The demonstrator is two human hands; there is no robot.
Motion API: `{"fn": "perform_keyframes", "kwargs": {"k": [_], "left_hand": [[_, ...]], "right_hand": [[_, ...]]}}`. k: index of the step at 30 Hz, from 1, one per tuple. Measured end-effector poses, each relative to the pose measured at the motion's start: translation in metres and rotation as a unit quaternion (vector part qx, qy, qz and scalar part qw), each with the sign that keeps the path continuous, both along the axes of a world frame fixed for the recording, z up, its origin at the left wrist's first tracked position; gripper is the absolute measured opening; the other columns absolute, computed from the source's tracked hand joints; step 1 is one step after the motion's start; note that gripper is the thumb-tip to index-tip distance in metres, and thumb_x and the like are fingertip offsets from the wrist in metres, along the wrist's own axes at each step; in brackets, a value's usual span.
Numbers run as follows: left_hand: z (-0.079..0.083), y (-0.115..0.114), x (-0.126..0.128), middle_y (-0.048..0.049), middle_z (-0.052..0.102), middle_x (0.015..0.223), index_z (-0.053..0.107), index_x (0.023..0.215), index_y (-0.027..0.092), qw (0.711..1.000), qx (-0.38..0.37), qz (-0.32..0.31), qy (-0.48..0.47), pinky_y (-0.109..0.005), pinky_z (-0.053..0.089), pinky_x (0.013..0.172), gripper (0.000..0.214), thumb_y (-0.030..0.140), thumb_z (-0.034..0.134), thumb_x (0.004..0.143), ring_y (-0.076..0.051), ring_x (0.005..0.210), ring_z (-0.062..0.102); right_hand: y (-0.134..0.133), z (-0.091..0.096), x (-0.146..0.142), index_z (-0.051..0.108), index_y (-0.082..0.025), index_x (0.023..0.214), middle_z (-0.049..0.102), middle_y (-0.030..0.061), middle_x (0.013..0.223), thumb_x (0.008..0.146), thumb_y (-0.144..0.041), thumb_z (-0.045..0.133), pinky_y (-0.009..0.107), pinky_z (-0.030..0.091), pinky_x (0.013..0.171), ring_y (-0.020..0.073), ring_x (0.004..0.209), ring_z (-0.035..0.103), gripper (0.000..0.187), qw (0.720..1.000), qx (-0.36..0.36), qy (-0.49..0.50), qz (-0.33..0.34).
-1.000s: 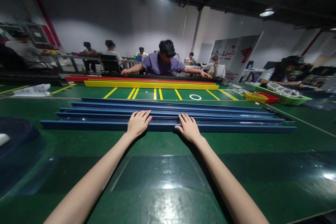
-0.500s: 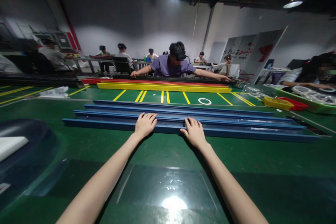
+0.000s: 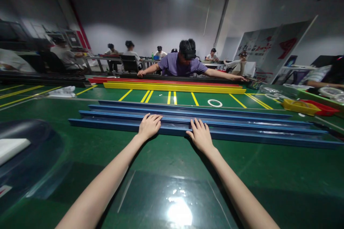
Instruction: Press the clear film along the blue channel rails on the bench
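White block (image 3: 13, 149): toward tabletop (image 3: 161, 157)'s L edge.
Blue channels (image 3: 173, 131): several, parallel, lengthwise nr tabletop's far edge.
L hand (image 3: 149, 127): mine, palm down over nearest channel, fingers close tog.; can't tell if it's gripping.
R hand (image 3: 201, 136): mine too, same channel, fingers a bit spread, thumb out; can't tell grip either.
White ring (image 3: 215, 106): flat, just past far edge.
Yellow tray (image 3: 298, 108): nr far R corner, just beside red tray (image 3: 329, 109).

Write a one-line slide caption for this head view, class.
Left hand and right hand rest on long blue rails, a yellow rail beyond.
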State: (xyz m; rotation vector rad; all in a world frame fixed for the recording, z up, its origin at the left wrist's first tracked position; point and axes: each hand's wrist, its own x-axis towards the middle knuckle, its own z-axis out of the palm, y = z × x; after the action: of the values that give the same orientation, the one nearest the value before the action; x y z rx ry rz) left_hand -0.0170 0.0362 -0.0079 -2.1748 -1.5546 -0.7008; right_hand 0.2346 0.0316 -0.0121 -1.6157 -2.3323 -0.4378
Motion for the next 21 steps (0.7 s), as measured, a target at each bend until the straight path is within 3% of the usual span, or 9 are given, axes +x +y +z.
{"fn": "perform_keyframes", "kwargs": {"k": [13, 17, 21], "left_hand": [[0.004, 0.008, -0.008, -0.0001, 0.057, 0.113, 0.055, 0.111, 0.026, 0.998, -0.055, 0.016, -0.001, -0.039, 0.02, 0.103, 0.04, 0.021, 0.031, 0.08, -0.015, 0.104, 0.051], [0.007, 0.008, -0.01, -0.001, 0.056, 0.114, 0.053, 0.113, 0.026, 0.996, -0.087, 0.021, 0.003, -0.039, 0.024, 0.101, 0.038, 0.024, 0.033, 0.081, -0.016, 0.106, 0.049], [0.018, 0.015, -0.009, -0.0034, 0.048, 0.123, 0.056, 0.108, 0.025, 0.991, -0.128, 0.037, -0.004, -0.039, 0.032, 0.095, 0.035, 0.032, 0.032, 0.084, -0.019, 0.113, 0.042]], "right_hand": [[0.009, -0.003, -0.01, 0.033, -0.01, 0.13, 0.031, 0.0158, 0.136, 0.085, -0.044, 0.029, 0.044, 0.022, 0.096, 0.0278, 0.124, 0.025, 0.057, 1.0, -0.009, 0.025, 0.0], [0.01, 0.0, -0.008, 0.035, -0.011, 0.129, 0.032, 0.016, 0.135, 0.084, -0.048, 0.027, 0.046, 0.019, 0.096, 0.0286, 0.123, 0.026, 0.059, 1.0, -0.015, 0.02, 0.009], [0.023, 0.014, -0.002, 0.046, -0.018, 0.12, 0.043, 0.0121, 0.128, 0.083, -0.054, 0.022, 0.046, 0.02, 0.095, 0.0258, 0.116, 0.035, 0.057, 0.998, -0.042, 0.041, 0.027]]}}
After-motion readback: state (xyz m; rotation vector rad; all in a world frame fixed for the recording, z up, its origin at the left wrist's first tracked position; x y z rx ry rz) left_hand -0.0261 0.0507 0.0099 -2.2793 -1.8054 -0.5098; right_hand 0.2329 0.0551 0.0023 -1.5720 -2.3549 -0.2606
